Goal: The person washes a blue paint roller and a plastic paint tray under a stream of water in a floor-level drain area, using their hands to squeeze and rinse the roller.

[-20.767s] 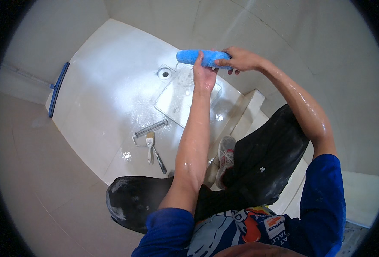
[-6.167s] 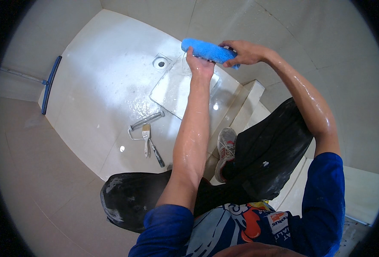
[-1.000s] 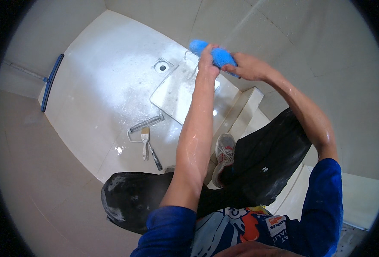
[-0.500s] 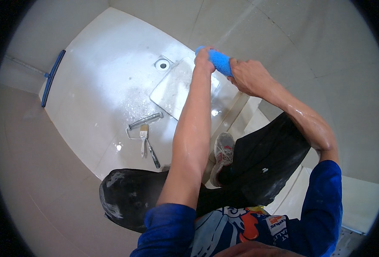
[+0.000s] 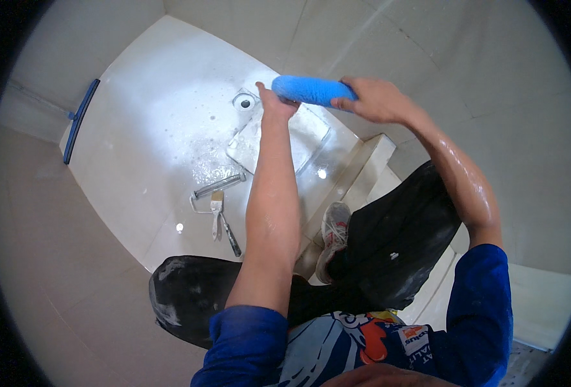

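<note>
A wet, fuzzy blue paint roller sleeve (image 5: 311, 90) is held out over the floor, lying almost level. My right hand (image 5: 375, 101) is closed round its right end. At the sleeve's left end is my left hand (image 5: 277, 105), open, with one digit pointing away and the others partly under the sleeve; whether they touch it I cannot tell. Below them lies a pale, wet rectangular tray or panel (image 5: 250, 147), partly hidden by my left forearm. A bare roller frame (image 5: 219, 186) rests on the floor beside a paintbrush (image 5: 216, 213) with a white handle.
A round floor drain (image 5: 244, 102) sits beyond my left hand. The white floor (image 5: 137, 129) is wet, with droplets and suds. A blue squeegee (image 5: 81, 122) leans by the left wall. A low tiled ledge (image 5: 363, 158) runs close to my shoe (image 5: 335, 229).
My left hand has shifted left and toward me, its grip on the sleeve loosened. The sleeve has turned more level, its left end moved left, and more of it shows.
</note>
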Demonstrator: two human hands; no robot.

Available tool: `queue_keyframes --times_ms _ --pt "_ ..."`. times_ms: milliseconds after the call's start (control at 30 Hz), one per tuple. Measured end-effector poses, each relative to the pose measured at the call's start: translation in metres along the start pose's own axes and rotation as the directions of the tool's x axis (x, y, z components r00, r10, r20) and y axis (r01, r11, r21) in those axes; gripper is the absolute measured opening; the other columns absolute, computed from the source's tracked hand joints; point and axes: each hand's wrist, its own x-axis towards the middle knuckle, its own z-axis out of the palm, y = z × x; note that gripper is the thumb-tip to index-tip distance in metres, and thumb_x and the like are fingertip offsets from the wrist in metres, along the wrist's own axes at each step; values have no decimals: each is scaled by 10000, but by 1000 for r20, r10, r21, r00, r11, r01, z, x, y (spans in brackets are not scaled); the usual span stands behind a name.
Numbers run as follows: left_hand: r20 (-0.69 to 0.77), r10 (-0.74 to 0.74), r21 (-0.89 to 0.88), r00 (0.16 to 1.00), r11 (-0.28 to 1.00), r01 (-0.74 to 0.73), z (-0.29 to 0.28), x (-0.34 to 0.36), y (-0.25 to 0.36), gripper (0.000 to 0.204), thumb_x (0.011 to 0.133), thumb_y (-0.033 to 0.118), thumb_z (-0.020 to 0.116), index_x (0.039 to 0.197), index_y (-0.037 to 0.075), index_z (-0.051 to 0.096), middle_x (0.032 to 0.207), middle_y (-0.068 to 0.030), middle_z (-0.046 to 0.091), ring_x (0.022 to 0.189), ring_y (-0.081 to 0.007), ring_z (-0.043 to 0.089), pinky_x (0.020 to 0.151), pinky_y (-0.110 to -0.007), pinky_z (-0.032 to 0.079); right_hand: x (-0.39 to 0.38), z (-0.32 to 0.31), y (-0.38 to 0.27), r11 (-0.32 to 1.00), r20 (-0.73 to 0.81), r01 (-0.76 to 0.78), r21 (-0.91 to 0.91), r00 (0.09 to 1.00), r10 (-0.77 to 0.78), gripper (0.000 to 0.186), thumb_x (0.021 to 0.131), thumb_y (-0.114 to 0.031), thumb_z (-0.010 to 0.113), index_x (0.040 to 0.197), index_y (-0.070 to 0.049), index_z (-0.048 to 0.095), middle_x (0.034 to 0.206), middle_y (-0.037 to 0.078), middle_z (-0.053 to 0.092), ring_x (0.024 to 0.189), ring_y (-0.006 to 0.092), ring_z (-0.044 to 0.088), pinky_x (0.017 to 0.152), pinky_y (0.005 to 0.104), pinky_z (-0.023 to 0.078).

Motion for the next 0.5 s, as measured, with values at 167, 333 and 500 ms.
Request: queue_keyframes --times_ms 167,333,500 --pt "130 90 -242 987 969 -56 2 -5 -13 842 1022 674 368 1570 40 282 1576 -191 359 1439 -365 401 1212 -547 321 29 -8 12 750 257 -291 594 952 166 774 974 -580 610 1417 50 544 1079 176 693 850 234 722 723 325 603" --pt "174 139 -295 975 952 -84 28 -25 -48 606 1046 416 459 1515 53 336 1577 -152 336 1472 -340 338 1241 -567 243 38 10 18 488 234 -312 815 948 215 697 1070 -495 492 1470 74 450 1117 180 654 854 179 716 778 312 636" --pt "195 152 -276 969 956 -95 26 -15 -39 601 1013 329 535 1519 73 338 1562 -130 340 1452 -306 355 1240 -569 240 45 9 24 176 268 -297 938 948 175 556 1123 -361 388 1498 49 419 1248 187 622 962 221 720 929 334 627"
